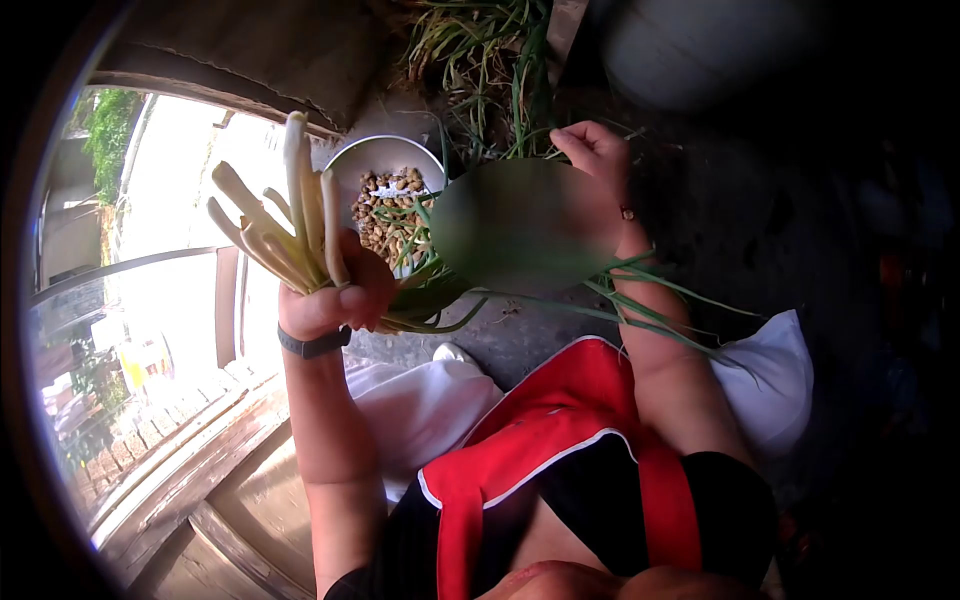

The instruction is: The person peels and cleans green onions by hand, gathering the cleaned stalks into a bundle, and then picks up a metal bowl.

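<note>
My left hand (340, 295) is closed around a bunch of scallions (290, 230), their pale white ends fanned upward above my fist and their green leaves trailing to the right. Farther right, my right hand (592, 150) is raised with its fingers curled together. What it holds, if anything, cannot be made out, since a blurred patch covers part of that hand and the leaves between both hands. Long green leaves (660, 290) stretch across my right forearm.
Behind my left hand stands a metal bowl (390, 150) containing small brownish pieces (385, 215). A heap of scallion greens (480, 60) lies at the top. Bright window panes (160, 320) are on the left. A red apron (550, 420) covers my lap.
</note>
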A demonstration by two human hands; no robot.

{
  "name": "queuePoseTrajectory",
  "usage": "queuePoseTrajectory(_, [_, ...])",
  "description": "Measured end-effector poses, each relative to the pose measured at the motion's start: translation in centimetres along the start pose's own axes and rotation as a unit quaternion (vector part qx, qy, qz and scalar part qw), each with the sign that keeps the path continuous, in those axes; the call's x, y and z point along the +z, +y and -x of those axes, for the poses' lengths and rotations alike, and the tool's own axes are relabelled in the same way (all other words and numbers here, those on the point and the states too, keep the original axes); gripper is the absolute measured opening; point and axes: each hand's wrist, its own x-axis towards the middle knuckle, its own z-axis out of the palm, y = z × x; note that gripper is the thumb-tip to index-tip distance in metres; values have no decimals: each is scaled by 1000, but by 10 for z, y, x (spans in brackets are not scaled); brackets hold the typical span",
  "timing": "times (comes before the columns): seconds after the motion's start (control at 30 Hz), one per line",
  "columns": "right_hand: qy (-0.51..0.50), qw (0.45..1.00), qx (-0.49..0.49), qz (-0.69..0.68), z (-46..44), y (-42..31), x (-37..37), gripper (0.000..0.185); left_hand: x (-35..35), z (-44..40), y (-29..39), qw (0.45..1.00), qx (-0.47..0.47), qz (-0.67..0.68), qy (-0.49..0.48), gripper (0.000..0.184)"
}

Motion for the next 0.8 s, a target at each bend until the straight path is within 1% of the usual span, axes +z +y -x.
queuePoseTrajectory(0.03, [60,998,11,3,-15,11,-20,14,-7,0,2,998,15,7,-56,38])
queuePoseTrajectory(0.07, [89,995,49,-10,-32,28,-48,15,-3,0,6,997,18,21,-68,37])
queuePoseTrajectory(0.1, [88,991,33,97,-41,39,-74,16,0,0,10,996,22,35,-79,36])
queuePoseTrajectory(0.13, [92,975,19,203,-49,51,-100,17,-4,1,9,993,35,37,-103,31])
queuePoseTrajectory(0.17, [62,905,-49,418,-52,58,-118,17,-1,1,10,994,34,35,-95,26])
queuePoseTrajectory(0.23, [129,802,-107,573,-47,80,-135,16,8,0,16,996,31,32,-79,19])
queuePoseTrajectory(0.3, [122,767,-132,617,-49,87,-144,16,12,-5,19,997,33,2,-74,21])
queuePoseTrajectory(0.37, [46,817,-118,562,-45,54,-131,14,12,-7,19,997,41,-7,-69,25])
queuePoseTrajectory(0.43, [43,854,-115,506,-40,30,-115,12,14,-11,19,996,35,12,-83,23])
queuePoseTrajectory(0.5, [39,890,-109,440,-37,21,-108,12,14,-12,18,995,27,37,-89,20])
queuePoseTrajectory(0.53, [5,894,-109,435,-36,20,-110,16,12,-11,17,994,34,40,-99,21])
queuePoseTrajectory(0.57, [-22,939,-41,341,-35,17,-110,17,6,-10,16,994,29,38,-103,25])
queuePoseTrajectory(0.6, [-50,969,26,241,-33,9,-109,18,-1,-9,16,993,24,35,-106,29])
queuePoseTrajectory(0.63, [-79,983,95,138,-31,0,-107,19,-5,-6,18,995,25,41,-90,33])
queuePoseTrajectory(0.67, [-98,988,78,94,-28,-10,-106,20,-9,-4,19,996,26,46,-73,37])
queuePoseTrajectory(0.73, [-132,990,42,7,-23,-37,-105,21,-16,-2,22,998,42,56,-8,37])
queuePoseTrajectory(0.77, [-109,994,14,-20,-20,-49,-106,21,-19,-2,23,997,50,60,24,37])
queuePoseTrajectory(0.8, [-84,995,-14,-47,-17,-62,-107,21,-20,1,25,994,57,61,68,30])
